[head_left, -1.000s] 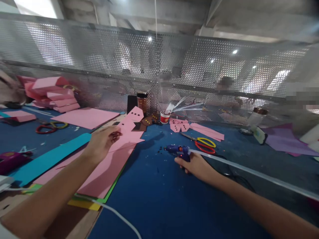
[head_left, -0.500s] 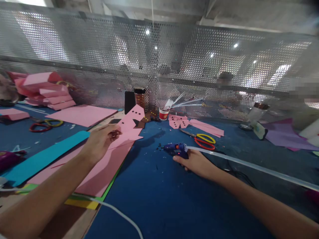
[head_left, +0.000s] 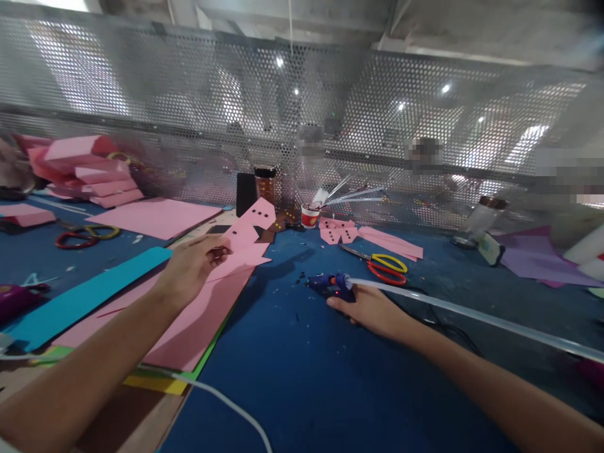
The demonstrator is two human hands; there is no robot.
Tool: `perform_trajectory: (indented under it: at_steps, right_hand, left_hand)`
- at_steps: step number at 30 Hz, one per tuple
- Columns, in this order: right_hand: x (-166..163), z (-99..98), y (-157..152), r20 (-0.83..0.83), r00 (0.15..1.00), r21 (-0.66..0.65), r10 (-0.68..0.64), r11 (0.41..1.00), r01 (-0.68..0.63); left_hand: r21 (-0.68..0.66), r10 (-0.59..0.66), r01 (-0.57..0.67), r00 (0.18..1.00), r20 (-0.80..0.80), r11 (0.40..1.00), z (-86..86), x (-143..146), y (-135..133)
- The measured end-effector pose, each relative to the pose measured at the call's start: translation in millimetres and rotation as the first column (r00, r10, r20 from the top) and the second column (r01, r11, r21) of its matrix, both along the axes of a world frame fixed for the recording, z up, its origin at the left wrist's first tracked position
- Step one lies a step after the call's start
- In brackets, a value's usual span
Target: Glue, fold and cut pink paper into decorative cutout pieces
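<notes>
Here we have our left hand [head_left: 191, 267] pinching a pink paper cut-out [head_left: 245, 242] between thumb and fingertips, lifted a little above the stack of pink sheets [head_left: 198, 321] that lies on the blue table [head_left: 292, 377]. The cut-out has stepped edges and small dark squares near its top; it looks thin and light, and it will likely bend or crease if we squeeze hard, so a gentle pinch near its lower edge, as now, seems the right hold. Away from that grip the far end is free to flop.

Our right hand [head_left: 370, 308] is closed around the handle of a blue glue gun [head_left: 330, 286], which rests on the table with its nozzle pointing left and a small red light showing. A long clear glue stick [head_left: 472, 318] runs from its back out to the right, and a dark cord trails behind the hand. We judge the gun to be rigid and easy to grip by the handle, but the nozzle is probably hot and best kept away from our fingers, and the long stick may swing as the gun is turned.

Just beyond the gun lie scissors with yellow and red handles [head_left: 384, 267], beside more pink cut pieces [head_left: 340, 231]. A small red and white cup [head_left: 310, 216] stands near the perforated metal screen [head_left: 189, 126]. To the left lies a teal strip [head_left: 89, 299], and a second pair of scissors [head_left: 85, 236].
</notes>
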State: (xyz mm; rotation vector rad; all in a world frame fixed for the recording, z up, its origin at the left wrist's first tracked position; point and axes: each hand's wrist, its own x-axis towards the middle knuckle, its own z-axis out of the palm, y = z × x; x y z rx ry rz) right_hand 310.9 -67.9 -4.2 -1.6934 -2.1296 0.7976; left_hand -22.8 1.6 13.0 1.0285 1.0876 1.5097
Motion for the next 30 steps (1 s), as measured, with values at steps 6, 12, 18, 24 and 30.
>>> perform_trajectory:
  at_steps: [6,12,18,24,30]
  right_hand:
    - [0.3,-0.7,1.8,0.008,1.000,0.003,0.013,1.000,-0.013]
    - [0.1,-1.5,1.6,-0.015,1.000,0.013,0.009,1.000,-0.009]
    - [2.1,-6.0,1.9,-0.084,0.996,0.010,-0.031,0.999,0.032]
    - [0.9,-9.1,0.2,-0.251,0.965,-0.028,-0.070,0.997,0.065]
    - [-7.0,-5.7,-8.3,-0.340,0.936,-0.009,-0.089,0.996,0.092]
  left_hand:
    - [0.003,-0.006,0.006,1.000,0.000,1.000,-1.3,-1.4,1.1]
    - [0.011,-0.001,0.001,1.000,-0.007,1.000,0.6,-0.2,-0.6]
    - [0.015,-0.005,0.006,0.999,-0.039,1.000,0.5,0.3,-1.3]
    - [0.037,-0.038,0.041,0.997,-0.065,0.998,-4.7,-1.5,1.2]
    - [0.070,-0.090,0.104,0.980,-0.179,0.992,-4.4,11.7,-9.6]
